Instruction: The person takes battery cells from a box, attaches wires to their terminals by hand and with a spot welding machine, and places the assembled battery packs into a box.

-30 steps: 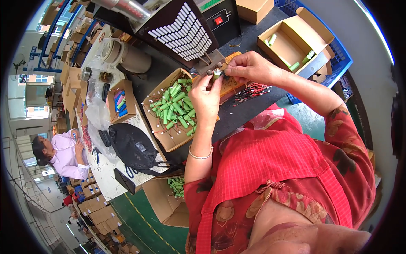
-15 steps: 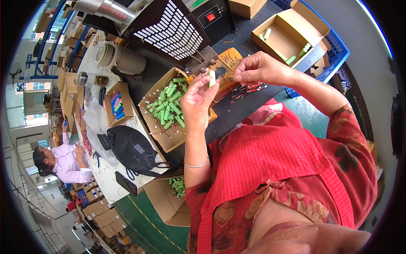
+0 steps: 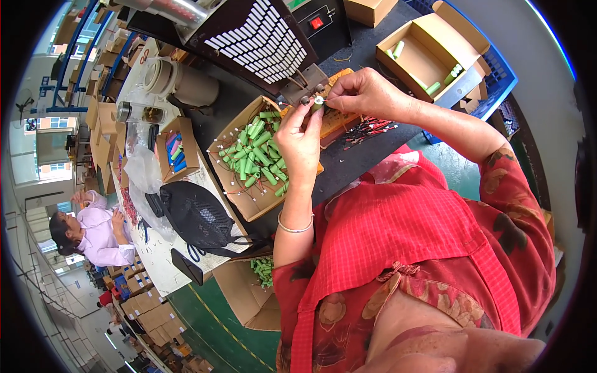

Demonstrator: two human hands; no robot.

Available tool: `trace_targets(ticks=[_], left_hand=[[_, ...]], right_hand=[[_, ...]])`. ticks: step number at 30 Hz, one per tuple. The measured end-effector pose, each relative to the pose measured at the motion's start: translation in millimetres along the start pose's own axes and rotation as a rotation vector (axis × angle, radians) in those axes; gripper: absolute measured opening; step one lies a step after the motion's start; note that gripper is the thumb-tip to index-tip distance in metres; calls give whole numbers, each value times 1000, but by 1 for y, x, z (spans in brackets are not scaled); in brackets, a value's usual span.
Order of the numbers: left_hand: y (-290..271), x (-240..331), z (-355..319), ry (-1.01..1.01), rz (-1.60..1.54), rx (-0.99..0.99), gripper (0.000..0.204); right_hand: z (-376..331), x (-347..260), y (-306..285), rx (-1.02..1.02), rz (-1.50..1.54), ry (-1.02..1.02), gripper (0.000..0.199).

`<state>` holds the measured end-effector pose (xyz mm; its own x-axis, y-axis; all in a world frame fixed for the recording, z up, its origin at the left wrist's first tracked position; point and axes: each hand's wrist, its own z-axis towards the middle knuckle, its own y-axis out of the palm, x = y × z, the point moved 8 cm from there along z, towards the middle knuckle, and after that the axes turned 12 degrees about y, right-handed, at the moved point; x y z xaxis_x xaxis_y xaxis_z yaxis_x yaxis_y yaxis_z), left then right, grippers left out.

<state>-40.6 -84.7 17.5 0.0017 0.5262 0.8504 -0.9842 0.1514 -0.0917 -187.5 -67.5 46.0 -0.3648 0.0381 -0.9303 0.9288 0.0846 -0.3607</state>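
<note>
My left hand [image 3: 298, 149] pinches a small green-wrapped battery cell [image 3: 318, 105] between thumb and fingers, its pale round end turned up. Close against that end, my right hand [image 3: 379, 96] has its thumb and forefinger pressed together on a thin red wire [image 3: 327, 101], only a little of which shows. Just beyond the hands are dark metal knobs [image 3: 305, 100] on a bracket, over an orange-yellow block [image 3: 339, 127]. Several red and black wires [image 3: 371, 128] lie beside the block, below my right hand.
A cardboard box [image 3: 250, 213] of wired green cells stands left. An open carton [image 3: 407, 62] with a few cells sits far right by a blue crate [image 3: 497, 87]. A black slotted machine [image 3: 261, 46] stands ahead. Leftward are a black bag [image 3: 199, 214] and a seated co-worker [image 3: 102, 230].
The cell in my left hand has tipped from upright so its end faces up at me. My right hand has moved left, up to the cell's end.
</note>
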Motion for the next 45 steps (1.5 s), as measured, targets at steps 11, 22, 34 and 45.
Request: trace_targets(ticks=[11, 22, 34, 45], left_hand=[[-13, 10, -5, -63, -32, 91, 20], [151, 79, -33, 615, 302, -607, 32], [233, 36, -22, 637, 570, -795, 28], [239, 18, 8, 121, 64, -635, 77]], right_hand=[[-12, -12, -4, -17, -37, -176, 25], [-26, 114, -154, -228, -1376, 375, 25], [-22, 147, -131, -664, -1640, 363, 25], [-10, 84, -133, -431, -984, 94, 20]])
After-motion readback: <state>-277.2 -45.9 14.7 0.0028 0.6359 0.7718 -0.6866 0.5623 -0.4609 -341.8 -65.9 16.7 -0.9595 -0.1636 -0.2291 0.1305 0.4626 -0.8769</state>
